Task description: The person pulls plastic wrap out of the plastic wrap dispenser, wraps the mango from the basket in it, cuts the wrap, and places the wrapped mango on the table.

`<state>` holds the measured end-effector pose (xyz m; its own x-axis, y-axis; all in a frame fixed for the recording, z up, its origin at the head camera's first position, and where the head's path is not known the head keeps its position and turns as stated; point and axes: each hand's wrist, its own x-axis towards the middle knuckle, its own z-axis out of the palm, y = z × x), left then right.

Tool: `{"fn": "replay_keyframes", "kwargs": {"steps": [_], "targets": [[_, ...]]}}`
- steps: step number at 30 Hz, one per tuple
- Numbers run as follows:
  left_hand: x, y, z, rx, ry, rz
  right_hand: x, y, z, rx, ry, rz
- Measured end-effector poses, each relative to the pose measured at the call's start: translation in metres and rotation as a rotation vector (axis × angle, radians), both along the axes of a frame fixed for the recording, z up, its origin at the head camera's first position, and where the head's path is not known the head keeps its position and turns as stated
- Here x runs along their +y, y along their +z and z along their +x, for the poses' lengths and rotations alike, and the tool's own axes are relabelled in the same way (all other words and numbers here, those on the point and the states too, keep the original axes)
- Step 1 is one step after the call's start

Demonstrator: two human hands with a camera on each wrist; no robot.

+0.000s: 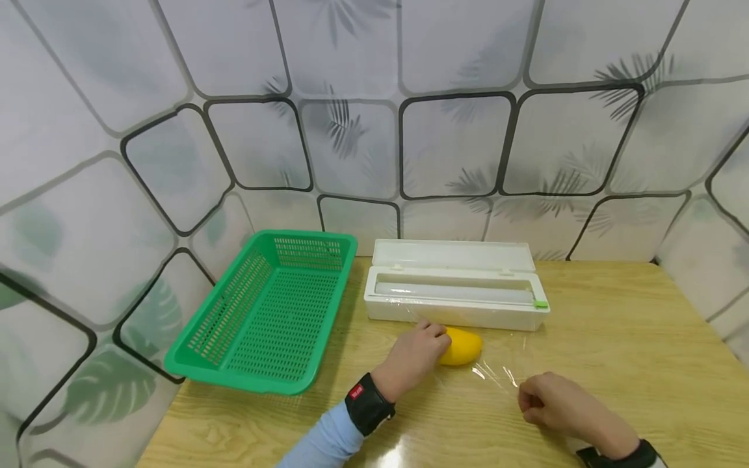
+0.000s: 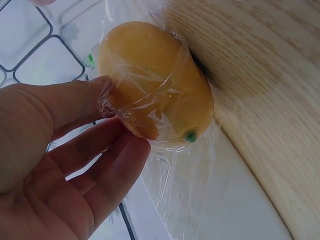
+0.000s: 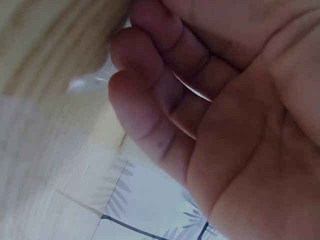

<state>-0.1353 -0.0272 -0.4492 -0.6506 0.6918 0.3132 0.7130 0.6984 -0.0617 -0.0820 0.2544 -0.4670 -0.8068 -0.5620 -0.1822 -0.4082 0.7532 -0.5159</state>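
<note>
A yellow mango (image 1: 462, 346) with a green stem end lies on the table in front of a white cling film dispenser (image 1: 453, 316). Clear cling film (image 2: 167, 95) covers it, bunched at one side. My left hand (image 1: 414, 356) holds the mango at its left end, thumb and fingers on the gathered film. To the right, my right hand (image 1: 564, 408) has its fingers curled and pinches the edge of the film, which stretches from the mango with shiny creases. In the right wrist view, the fingertips (image 3: 132, 95) are near the tabletop; little of the film shows there.
The dispenser's lid (image 1: 453, 255) stands open at the back, with a film roll (image 1: 456, 292) inside and a green slider (image 1: 541, 304) at its right end. A green plastic basket (image 1: 275, 328) stands on the left. A patterned wall covering (image 1: 456, 146) rises behind the wooden table (image 1: 632, 325).
</note>
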Motion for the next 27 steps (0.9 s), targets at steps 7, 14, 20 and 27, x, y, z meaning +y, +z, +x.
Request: {"fn": "replay_keyframes", "kwargs": {"steps": [7, 14, 20, 27], "targets": [[0.002, 0.000, 0.000, 0.011, -0.002, -0.015, -0.004, -0.006, 0.011, 0.168, -0.022, 0.088], [0.001, 0.002, 0.001, 0.003, 0.011, -0.037, -0.011, -0.006, 0.008, 0.244, -0.016, 0.082], [0.000, 0.001, 0.000, -0.004, 0.005, -0.017, -0.010, -0.004, 0.006, 0.342, 0.011, 0.087], [0.001, 0.000, -0.001, -0.009, 0.010, -0.009, -0.013, -0.003, 0.012, 0.389, -0.008, 0.166]]}}
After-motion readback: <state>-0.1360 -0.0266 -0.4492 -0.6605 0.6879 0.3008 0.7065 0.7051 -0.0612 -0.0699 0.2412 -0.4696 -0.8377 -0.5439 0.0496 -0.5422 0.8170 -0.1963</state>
